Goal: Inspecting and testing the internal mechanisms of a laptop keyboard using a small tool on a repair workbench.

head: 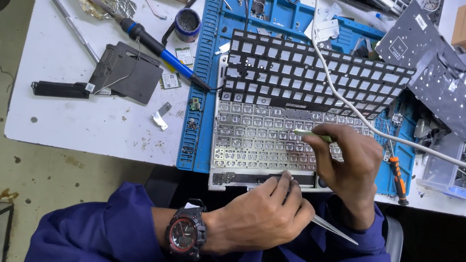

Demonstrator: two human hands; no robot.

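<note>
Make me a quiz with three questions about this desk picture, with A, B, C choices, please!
1. Where does the soldering iron lie?
A. left of the keyboard plate
B. on the floor
C. in the right hand

2. What colour is the mat under the plate?
A. red
B. blue
C. yellow

3. What is the right hand doing?
A. resting flat and empty
B. holding a thin green-tipped tool over the plate
C. lifting a cup

Answers:
1. A, its blue handle lies on the white table, tip toward the plate.
2. B, blue mat shows along the plate's left and top sides.
3. B, the fingers pinch the tool above the key rows, while the left hand, with a watch, rests at the plate's near edge.
</note>
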